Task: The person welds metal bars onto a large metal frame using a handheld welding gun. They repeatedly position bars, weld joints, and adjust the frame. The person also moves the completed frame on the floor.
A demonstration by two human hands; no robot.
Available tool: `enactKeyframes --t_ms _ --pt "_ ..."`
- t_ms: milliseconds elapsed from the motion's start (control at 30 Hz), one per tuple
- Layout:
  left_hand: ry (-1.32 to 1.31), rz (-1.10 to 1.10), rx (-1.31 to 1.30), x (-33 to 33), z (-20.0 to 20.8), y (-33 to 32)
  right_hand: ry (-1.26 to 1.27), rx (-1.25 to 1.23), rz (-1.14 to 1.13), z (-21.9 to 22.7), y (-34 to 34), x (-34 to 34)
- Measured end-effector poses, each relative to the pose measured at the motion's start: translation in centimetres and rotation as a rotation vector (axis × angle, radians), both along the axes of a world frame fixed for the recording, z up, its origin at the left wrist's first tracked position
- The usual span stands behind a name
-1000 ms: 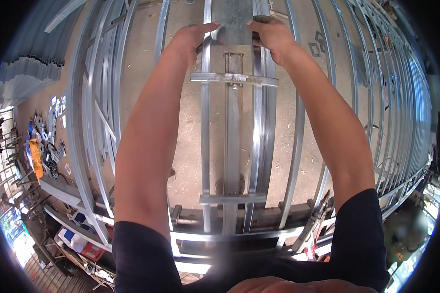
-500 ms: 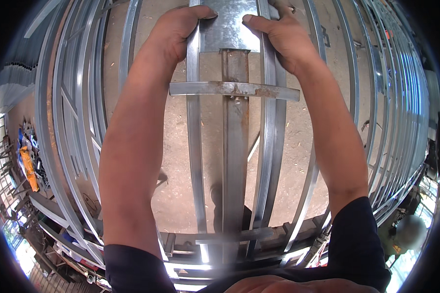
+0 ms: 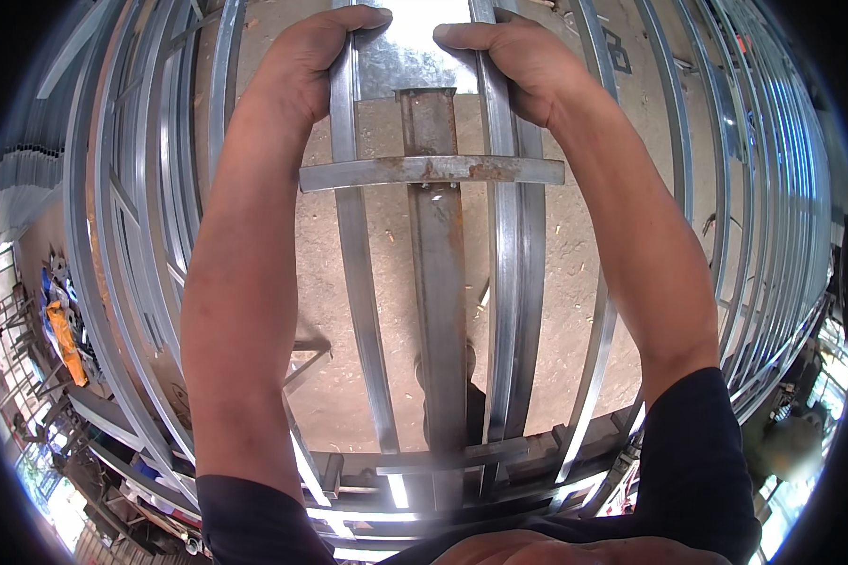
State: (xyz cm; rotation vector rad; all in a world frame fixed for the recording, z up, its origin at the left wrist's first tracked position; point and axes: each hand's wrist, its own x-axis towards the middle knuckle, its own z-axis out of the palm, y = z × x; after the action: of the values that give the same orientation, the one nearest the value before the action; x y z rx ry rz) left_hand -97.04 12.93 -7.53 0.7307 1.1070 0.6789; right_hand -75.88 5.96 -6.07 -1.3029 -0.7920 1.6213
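Note:
At the far end, my left hand [image 3: 313, 58] wraps round a shiny square metal tube [image 3: 353, 226], its thumb reaching over a flat sheet metal plate [image 3: 410, 66]. My right hand [image 3: 535, 68] closes round the parallel metal tube [image 3: 504, 282] to the right, its thumb also over the plate. Most of the fingers of both hands are hidden beneath the metal. The plate lies between the two tubes. Nearer me, a short, partly rusted crossbar [image 3: 377, 172] lies across the tubes and over a rusty steel beam [image 3: 437, 282] that runs between them.
Long metal tubes [image 3: 674, 104] run on both sides, with a dense stack [image 3: 791, 188] at the right. A short metal bar [image 3: 452, 457] lies across near my body. Below is a dusty floor [image 3: 575, 282]. An orange item [image 3: 63, 339] sits at the left; a blurred person [image 3: 790, 443] is at the right.
The hands, plate and tubes appear slightly farther left in the picture, as does most of the frame around them. Both hands keep their hold at the far end.

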Motion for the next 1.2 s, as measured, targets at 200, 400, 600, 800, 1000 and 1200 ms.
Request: enactKeyframes --t_ms 200,400,600,800,1000,1200 --pt "-0.053 -0.033 0.028 0.0 -0.4 -0.1 0.026 -0.032 -0.033 0.3 0.0 0.0" --pt "-0.077 -0.039 0.066 -0.6 -0.9 0.1 0.003 -0.074 -0.011 0.9 -0.3 -0.1" --pt "-0.025 -0.024 0.069 -0.2 -0.3 -0.4 0.002 -0.114 -0.025 0.8 -0.2 -0.1" --pt "0.019 0.014 0.05 0.4 0.5 -1.0 0.008 -0.117 -0.041 0.4 -0.1 -0.1" --pt "-0.114 0.009 0.029 0.2 -0.1 -0.8 -0.155 -0.006 -0.042 -0.2 -0.6 -0.1" --pt "-0.094 0.022 0.013 0.3 -0.2 -0.9 -0.027 -0.088 -0.016 0.5 -0.4 0.1"
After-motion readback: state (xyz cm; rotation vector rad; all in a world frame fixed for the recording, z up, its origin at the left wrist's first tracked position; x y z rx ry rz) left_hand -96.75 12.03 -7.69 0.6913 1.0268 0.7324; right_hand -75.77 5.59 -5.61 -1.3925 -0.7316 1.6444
